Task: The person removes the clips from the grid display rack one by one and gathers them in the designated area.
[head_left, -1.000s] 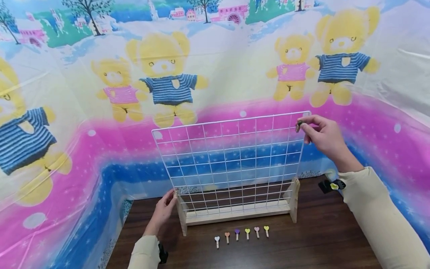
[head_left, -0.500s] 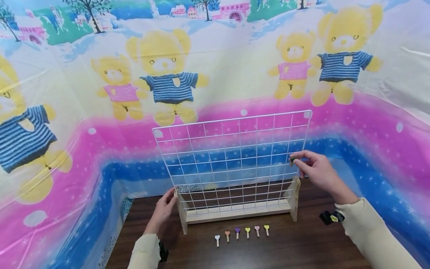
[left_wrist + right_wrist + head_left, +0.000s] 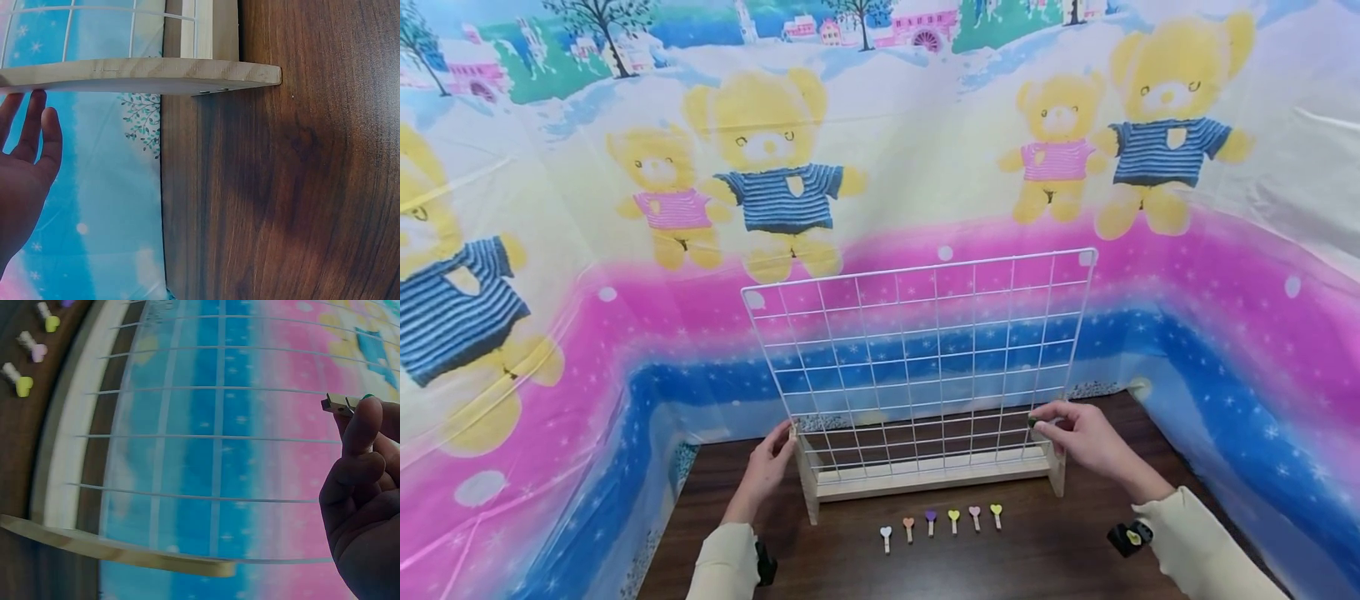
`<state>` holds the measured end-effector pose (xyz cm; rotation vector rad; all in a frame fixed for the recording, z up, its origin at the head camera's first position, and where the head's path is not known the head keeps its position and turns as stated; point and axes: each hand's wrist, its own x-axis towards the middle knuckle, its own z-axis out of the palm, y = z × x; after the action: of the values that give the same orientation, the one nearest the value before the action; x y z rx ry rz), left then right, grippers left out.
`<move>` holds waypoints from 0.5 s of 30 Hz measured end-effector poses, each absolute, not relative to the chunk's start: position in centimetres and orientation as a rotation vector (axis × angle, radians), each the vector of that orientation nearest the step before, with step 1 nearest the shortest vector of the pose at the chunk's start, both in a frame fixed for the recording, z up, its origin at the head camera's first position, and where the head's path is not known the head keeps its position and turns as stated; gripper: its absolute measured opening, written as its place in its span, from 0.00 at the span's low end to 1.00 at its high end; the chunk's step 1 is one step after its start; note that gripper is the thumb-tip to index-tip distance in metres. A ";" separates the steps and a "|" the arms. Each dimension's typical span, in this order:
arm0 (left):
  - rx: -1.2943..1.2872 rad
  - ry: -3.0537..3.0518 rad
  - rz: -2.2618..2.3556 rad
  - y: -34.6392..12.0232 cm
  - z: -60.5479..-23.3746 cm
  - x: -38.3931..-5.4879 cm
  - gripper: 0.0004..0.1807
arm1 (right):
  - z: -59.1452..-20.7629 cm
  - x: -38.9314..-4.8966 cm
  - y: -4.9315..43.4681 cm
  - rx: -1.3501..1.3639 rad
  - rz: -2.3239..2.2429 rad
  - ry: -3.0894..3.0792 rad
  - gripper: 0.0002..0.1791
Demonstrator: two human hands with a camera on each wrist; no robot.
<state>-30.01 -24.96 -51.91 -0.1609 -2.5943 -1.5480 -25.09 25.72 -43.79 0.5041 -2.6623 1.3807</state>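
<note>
A white wire grid [image 3: 917, 358] stands upright in a wooden base [image 3: 936, 477] on the table. My left hand [image 3: 764, 467] is at the base's left side post; in the left wrist view its extended fingertips [image 3: 39, 100] touch the outer face of that wooden side post [image 3: 144, 70]. Between thumb and fingers, my right hand [image 3: 1086, 437] pinches a small wooden clothespin [image 3: 340, 404] with a dark green top, held at the lower right part of the grid. Its jaw end points away from the fingertips in the right wrist view.
In front of the base, several mini clothespins with heart tops lie in a row, from a white one [image 3: 886, 538] at left to a yellow one [image 3: 997, 516] at right. A printed bear cloth [image 3: 895, 167] hangs behind the dark wooden table [image 3: 1075, 550].
My right hand has moved down along the grid's right side with the clothespin, from near the top corner to just above the base. My left hand has stayed at the post.
</note>
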 end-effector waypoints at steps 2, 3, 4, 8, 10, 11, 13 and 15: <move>-0.165 -2.589 -1.554 -25.0 -52.0 -30.0 0.25 | -44.7 -25.1 25.7 0.502 1.385 -2.688 0.13; -0.168 -2.588 -1.556 -25.0 -52.0 -30.0 0.25 | -45.1 -25.1 25.7 0.491 1.379 -2.701 0.13; -0.168 -2.585 -1.560 -25.1 -52.0 -30.0 0.25 | -45.6 -25.1 25.7 0.477 1.379 -2.715 0.13; -0.169 -2.580 -1.561 -25.1 -52.0 -30.0 0.25 | -47.4 -25.2 25.6 0.426 1.393 -2.764 0.13; -0.170 -2.580 -1.554 -25.1 -52.0 -30.0 0.24 | -48.4 -25.2 25.6 0.422 1.419 -2.780 0.13; -0.171 -2.579 -1.552 -25.1 -52.0 -30.0 0.24 | -49.0 -25.2 25.6 0.418 1.429 -2.787 0.14; -0.170 -2.581 -1.551 -25.1 -52.0 -30.0 0.24 | -50.0 -25.3 25.6 0.428 1.450 -2.797 0.14; -0.167 -2.582 -1.548 -25.1 -52.1 -30.1 0.24 | -51.1 -25.5 25.7 0.454 1.477 -2.802 0.13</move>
<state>-30.08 -25.12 -52.08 -0.1670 -2.5822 -1.5479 -25.51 25.70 -51.09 0.4538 -2.8016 1.4765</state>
